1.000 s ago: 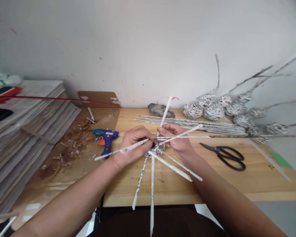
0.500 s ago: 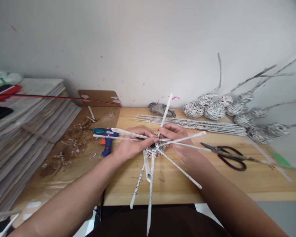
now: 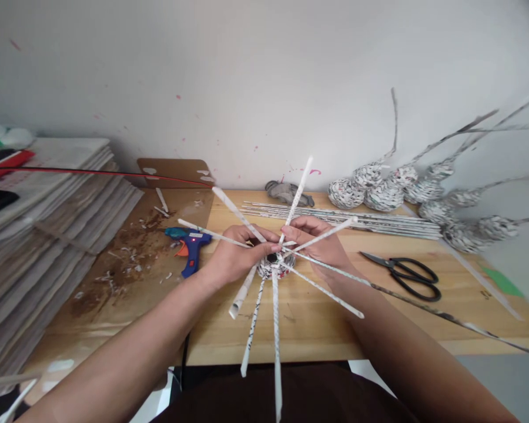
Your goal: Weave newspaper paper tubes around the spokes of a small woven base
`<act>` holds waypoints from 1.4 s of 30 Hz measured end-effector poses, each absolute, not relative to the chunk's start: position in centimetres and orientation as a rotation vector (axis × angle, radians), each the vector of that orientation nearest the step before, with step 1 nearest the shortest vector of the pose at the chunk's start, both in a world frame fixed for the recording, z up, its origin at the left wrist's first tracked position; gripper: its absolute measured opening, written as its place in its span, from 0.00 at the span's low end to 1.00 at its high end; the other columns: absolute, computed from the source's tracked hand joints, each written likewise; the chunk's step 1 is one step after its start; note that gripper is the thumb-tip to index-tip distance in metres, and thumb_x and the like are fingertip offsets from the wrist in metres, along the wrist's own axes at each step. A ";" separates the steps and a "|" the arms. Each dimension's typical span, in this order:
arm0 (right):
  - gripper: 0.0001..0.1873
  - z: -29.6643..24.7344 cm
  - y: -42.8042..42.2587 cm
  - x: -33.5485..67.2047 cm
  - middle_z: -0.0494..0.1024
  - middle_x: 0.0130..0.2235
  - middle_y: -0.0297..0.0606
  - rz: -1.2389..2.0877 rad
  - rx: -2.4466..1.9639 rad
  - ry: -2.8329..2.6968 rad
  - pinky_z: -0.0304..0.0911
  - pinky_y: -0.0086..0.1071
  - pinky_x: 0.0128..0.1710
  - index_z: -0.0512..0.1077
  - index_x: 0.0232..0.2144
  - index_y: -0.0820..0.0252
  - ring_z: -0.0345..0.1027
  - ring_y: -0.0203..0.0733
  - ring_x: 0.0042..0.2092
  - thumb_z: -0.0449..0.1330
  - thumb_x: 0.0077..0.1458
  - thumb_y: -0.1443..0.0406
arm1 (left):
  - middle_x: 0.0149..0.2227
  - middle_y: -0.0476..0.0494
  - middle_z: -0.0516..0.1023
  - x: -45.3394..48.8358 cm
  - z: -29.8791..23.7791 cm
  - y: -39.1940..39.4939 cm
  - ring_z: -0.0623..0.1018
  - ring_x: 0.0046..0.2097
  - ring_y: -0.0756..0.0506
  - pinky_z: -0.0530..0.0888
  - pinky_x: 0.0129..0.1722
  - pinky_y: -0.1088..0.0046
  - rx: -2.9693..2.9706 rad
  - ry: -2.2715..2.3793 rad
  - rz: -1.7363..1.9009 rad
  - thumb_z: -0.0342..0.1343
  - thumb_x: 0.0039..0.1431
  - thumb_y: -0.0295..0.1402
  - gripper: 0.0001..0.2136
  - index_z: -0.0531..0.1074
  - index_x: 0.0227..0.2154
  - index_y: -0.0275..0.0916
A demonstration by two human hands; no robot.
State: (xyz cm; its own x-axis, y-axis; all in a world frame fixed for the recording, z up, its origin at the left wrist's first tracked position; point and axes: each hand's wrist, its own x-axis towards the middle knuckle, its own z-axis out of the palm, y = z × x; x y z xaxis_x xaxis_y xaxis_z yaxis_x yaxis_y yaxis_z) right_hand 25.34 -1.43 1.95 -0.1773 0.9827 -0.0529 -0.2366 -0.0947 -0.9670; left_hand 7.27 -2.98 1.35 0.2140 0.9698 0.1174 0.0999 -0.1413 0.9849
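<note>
Between my hands is a small round weave of rolled newspaper tubes (image 3: 277, 269), with several tube ends sticking out like spokes. My left hand (image 3: 242, 254) grips its left rim, thumb on top near the dark centre hole. My right hand (image 3: 311, 238) pinches an upright paper tube (image 3: 297, 197) at the far side of the weave. A long paper strand (image 3: 423, 306) runs from the weave across my right forearm to the right edge. Fingers beneath the weave are partly hidden.
Black-handled scissors (image 3: 412, 276) lie right of my hands; a blue glue gun (image 3: 193, 252) lies left. Behind are loose paper tubes (image 3: 357, 222), a grey glove (image 3: 288, 192) and several woven gourd shapes (image 3: 383, 197). Stacked newspapers (image 3: 66, 235) stand at the left.
The weave has turned slightly in my hands and its spokes have shifted. The long strand has swung toward me, off the scissors. Both hands keep their grip.
</note>
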 end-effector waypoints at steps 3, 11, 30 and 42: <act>0.20 2.1 -1.5 25.2 0.76 0.20 0.31 1.476 -1.004 -1.125 0.61 0.29 0.22 0.76 0.22 0.59 0.67 0.34 0.22 0.79 0.33 0.54 | 0.35 0.39 0.85 7.2 1.4 -3.1 0.82 0.37 0.44 0.78 0.41 0.69 1.588 1.105 1.066 0.67 0.52 0.34 0.07 0.81 0.32 0.34; 0.18 1.7 -1.6 25.4 0.78 0.26 0.32 1.530 -0.919 -1.125 0.65 0.31 0.27 0.78 0.27 0.57 0.69 0.36 0.26 0.76 0.41 0.52 | 0.32 0.41 0.83 6.9 1.4 -2.9 0.80 0.33 0.46 0.76 0.33 0.72 1.641 1.154 1.018 0.65 0.54 0.36 0.09 0.79 0.32 0.35; 0.14 -0.1 -1.3 26.7 0.74 0.27 0.34 1.536 -1.061 -1.151 0.52 0.28 0.22 0.78 0.29 0.59 0.62 0.35 0.27 0.71 0.44 0.56 | 0.27 0.45 0.80 6.7 -0.1 -1.9 0.76 0.25 0.50 0.72 0.24 0.75 1.361 1.246 1.129 0.65 0.54 0.39 0.11 0.77 0.32 0.35; 0.12 0.1 -2.5 25.2 0.77 0.28 0.37 1.473 -1.169 -1.081 0.51 0.30 0.23 0.80 0.25 0.59 0.64 0.37 0.28 0.70 0.47 0.56 | 0.25 0.46 0.80 7.1 -0.7 -1.9 0.76 0.23 0.50 0.73 0.23 0.74 1.415 1.228 1.177 0.67 0.53 0.41 0.13 0.76 0.31 0.35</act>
